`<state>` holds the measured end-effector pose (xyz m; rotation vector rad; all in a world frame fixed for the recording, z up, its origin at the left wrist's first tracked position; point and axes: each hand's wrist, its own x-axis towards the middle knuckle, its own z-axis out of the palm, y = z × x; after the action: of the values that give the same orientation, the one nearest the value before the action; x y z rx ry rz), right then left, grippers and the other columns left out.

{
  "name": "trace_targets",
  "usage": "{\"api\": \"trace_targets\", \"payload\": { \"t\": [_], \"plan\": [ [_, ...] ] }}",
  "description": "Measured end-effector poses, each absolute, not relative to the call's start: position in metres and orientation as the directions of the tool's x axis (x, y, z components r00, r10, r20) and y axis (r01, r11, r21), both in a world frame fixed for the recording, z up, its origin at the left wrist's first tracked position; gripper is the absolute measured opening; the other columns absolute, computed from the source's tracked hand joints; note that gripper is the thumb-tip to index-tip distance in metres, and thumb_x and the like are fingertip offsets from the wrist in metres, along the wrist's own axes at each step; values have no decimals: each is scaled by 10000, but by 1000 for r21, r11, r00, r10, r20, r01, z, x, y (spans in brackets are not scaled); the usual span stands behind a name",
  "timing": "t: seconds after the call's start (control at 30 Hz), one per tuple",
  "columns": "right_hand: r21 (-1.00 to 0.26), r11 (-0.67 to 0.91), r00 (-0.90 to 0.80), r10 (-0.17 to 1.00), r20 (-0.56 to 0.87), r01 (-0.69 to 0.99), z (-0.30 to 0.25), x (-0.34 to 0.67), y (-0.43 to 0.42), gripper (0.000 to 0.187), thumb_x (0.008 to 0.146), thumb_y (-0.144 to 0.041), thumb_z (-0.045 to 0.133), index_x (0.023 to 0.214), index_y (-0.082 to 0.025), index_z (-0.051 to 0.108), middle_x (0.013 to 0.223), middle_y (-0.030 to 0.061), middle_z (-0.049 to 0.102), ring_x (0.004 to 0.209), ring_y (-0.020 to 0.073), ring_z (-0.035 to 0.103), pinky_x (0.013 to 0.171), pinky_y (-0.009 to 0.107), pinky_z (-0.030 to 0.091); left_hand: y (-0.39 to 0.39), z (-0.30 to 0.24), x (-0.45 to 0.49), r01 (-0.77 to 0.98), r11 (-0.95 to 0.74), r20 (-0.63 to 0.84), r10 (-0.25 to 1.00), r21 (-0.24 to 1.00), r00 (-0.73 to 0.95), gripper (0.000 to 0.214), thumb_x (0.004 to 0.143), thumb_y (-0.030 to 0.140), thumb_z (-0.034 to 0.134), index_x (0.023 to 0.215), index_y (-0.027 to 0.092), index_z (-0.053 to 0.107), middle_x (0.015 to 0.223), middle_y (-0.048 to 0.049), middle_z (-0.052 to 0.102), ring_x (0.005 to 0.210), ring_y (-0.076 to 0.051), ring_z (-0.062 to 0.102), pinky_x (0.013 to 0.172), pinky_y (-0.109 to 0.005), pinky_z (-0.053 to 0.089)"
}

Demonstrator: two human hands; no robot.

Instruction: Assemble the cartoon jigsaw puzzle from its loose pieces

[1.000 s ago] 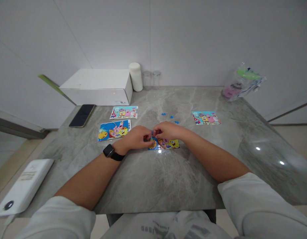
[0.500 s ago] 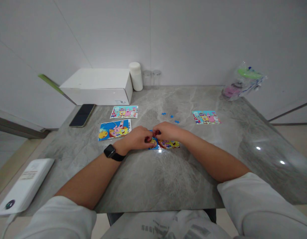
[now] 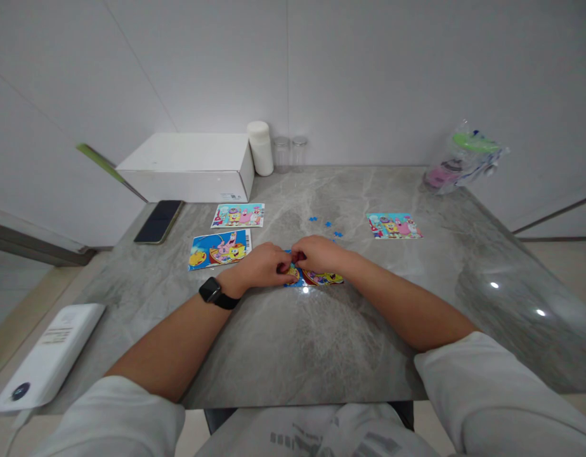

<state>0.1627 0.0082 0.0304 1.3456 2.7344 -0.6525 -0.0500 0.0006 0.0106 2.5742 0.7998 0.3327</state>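
Observation:
A small jigsaw puzzle (image 3: 316, 278) with a colourful cartoon picture on blue lies flat on the table in front of me, partly covered by both hands. My left hand (image 3: 268, 263), below a black watch, is curled at the puzzle's left side, with thumb and fingers closed around its edge. Meeting it at the upper left corner, my right hand (image 3: 318, 254) is pinched, its fingertips pressed down there. Whatever lies between those right fingertips is hidden. Several loose blue puzzle pieces (image 3: 328, 224) are scattered just beyond my right hand.
Picture cards lie left, a blue one (image 3: 220, 249) and a turquoise one (image 3: 238, 216); another card (image 3: 395, 226) lies right. Around them are a phone (image 3: 159, 222), white box (image 3: 183, 184), white bottle (image 3: 260, 149), glass jars (image 3: 299, 154), bagged cup (image 3: 457, 165) and white power bank (image 3: 50, 355).
The whole view has shifted very slightly. Both hands stay at the puzzle's upper left corner, with hardly any finger movement visible.

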Motion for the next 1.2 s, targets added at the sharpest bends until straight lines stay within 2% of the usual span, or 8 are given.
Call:
{"api": "trace_targets", "payload": {
  "t": [0.27,0.5,0.77,0.93,1.07,1.2],
  "plan": [
    [-343,501,-580,793,-187,795,47,170,12,136,888,-233,696,987,-197,780,996,80,784,910,215,670,756,300,416,1,9,-51,464,-744,111,576,481,810,380,891,458,699,644,197,578,579,21,542,543,-118,430,598,-308,252],
    [-295,508,-580,767,-273,810,47,165,7,133,880,-280,725,967,-202,787,978,77,783,880,213,673,715,297,406,1,8,-51,479,-717,100,601,507,793,385,871,474,712,629,200,589,555,27,533,527,-116,441,585,-303,267],
    [-291,533,-601,759,-251,795,44,167,7,132,877,-275,709,967,-210,780,974,72,781,888,216,668,704,298,394,0,6,-53,484,-718,107,606,500,789,399,878,478,705,615,200,592,544,29,521,524,-116,443,591,-300,262],
    [-345,504,-573,809,-133,792,56,181,18,115,903,-282,696,929,-190,759,960,74,771,860,203,654,720,297,398,0,8,-53,459,-748,153,587,480,795,434,960,470,607,631,194,546,574,25,516,557,-121,439,627,-303,285],
    [-413,448,-466,883,63,793,81,208,28,132,929,-279,655,921,-182,744,889,66,751,776,183,632,723,300,414,0,14,-53,536,-709,257,683,458,684,485,1044,430,454,622,192,477,584,8,475,590,-139,431,657,-318,296],
    [-463,380,-287,922,261,800,109,235,27,144,920,-281,632,946,-186,737,875,61,744,760,184,630,730,305,440,1,17,-54,576,-640,306,760,509,574,495,1073,416,394,631,194,399,593,14,427,591,-135,427,645,-318,285]
  ]
}}
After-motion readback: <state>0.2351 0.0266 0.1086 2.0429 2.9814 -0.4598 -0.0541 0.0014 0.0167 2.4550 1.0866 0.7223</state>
